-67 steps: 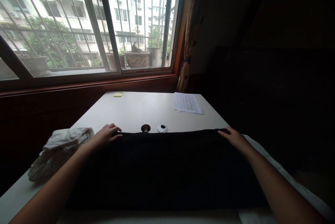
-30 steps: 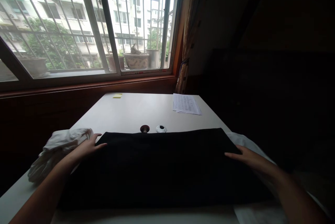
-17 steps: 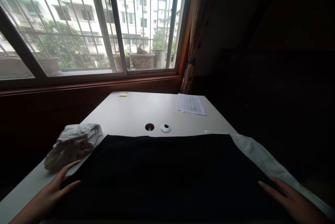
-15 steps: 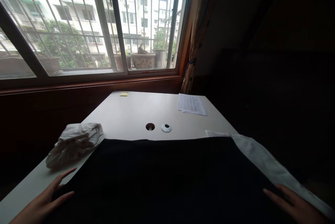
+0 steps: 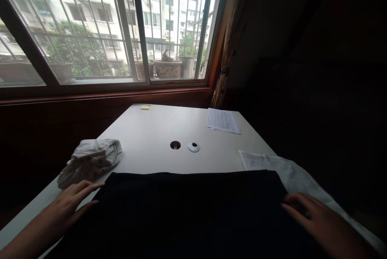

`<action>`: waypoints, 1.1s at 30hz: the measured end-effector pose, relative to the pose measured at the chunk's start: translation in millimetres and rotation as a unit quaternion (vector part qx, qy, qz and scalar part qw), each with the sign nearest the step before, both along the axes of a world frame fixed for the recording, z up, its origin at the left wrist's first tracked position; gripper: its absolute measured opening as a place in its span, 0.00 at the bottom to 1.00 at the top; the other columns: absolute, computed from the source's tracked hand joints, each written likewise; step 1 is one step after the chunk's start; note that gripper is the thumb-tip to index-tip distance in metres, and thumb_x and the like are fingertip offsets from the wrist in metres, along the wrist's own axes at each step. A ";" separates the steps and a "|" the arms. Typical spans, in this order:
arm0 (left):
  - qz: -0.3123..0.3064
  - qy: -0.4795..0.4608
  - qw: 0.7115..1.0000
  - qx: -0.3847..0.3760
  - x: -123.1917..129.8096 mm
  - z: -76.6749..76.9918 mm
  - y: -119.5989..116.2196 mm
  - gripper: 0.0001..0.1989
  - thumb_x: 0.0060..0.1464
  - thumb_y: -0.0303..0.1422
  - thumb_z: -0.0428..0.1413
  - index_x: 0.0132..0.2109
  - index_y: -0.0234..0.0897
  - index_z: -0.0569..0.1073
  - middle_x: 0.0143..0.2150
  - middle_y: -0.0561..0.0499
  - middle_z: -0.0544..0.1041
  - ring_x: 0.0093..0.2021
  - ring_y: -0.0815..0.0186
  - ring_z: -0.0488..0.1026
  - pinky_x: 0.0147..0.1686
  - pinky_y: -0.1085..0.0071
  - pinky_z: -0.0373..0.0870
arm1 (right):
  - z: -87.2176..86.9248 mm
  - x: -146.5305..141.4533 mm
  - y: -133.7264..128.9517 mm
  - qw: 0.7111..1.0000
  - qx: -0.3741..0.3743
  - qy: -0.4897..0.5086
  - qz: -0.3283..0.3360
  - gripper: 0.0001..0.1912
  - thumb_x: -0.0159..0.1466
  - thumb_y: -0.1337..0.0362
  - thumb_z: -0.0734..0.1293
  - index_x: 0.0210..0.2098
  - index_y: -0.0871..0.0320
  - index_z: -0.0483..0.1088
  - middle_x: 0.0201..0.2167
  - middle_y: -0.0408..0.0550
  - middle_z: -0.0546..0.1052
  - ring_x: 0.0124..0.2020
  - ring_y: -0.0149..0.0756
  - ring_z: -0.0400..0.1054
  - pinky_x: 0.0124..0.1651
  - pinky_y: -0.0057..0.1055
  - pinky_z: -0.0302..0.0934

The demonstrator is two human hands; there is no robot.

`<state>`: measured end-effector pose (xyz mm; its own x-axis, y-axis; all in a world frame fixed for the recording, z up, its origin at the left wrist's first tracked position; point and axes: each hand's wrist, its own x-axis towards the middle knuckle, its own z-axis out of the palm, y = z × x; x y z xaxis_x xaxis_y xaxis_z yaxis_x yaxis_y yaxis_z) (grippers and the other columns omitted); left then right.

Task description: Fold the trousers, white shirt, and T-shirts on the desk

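Black cloth (image 5: 187,210) between half-open hands (image 5: 74,202) at its side edges, grip unclear, bare tabletop (image 5: 157,130) beyond.

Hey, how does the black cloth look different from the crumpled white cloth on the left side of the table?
The black cloth is dark all over; the crumpled cloth is whitish.
The black cloth is spread out with a fairly straight far edge, while the crumpled cloth is bunched in a heap.
The black cloth covers much more of the table than the crumpled cloth does.
Both lie on the table.
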<state>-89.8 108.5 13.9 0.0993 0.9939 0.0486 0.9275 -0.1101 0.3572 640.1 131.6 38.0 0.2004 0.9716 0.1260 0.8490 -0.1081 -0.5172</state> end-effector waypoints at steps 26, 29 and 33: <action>-0.107 -0.144 0.983 -0.028 38.1 10.0 65.6 0.14 0.65 0.42 0.51 0.49 0.42 0.77 0.45 0.47 0.80 0.45 0.57 0.77 0.46 0.66 0.74 | -12.4 -327.4 103.2 0.860 -0.011 -0.021 0.509 0.10 0.69 0.63 0.68 0.50 0.53 0.76 0.47 0.49 0.79 0.47 0.41 0.75 0.49 0.34 0.69; -0.056 -0.188 0.977 -0.087 35.8 8.1 74.5 0.17 0.64 0.47 0.52 0.48 0.41 0.76 0.44 0.47 0.81 0.45 0.55 0.78 0.46 0.64 0.75 | -13.7 -327.9 106.3 0.879 -0.056 0.014 0.473 0.16 0.70 0.58 0.69 0.56 0.51 0.72 0.50 0.48 0.80 0.50 0.44 0.75 0.52 0.38 0.69; -0.040 -0.110 0.988 -0.103 33.4 -3.2 83.8 0.14 0.62 0.45 0.52 0.46 0.43 0.75 0.44 0.47 0.81 0.44 0.54 0.78 0.46 0.62 0.74 | -15.3 -328.1 107.2 0.904 -0.075 -0.026 0.421 0.22 0.67 0.55 0.72 0.57 0.51 0.69 0.52 0.50 0.78 0.48 0.47 0.76 0.46 0.40 0.70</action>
<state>-56.4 192.3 10.6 0.1866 0.9746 -0.1239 0.8162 -0.0836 0.5717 312.0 238.8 22.8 -0.6202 0.7838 -0.0325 0.6855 0.5214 -0.5081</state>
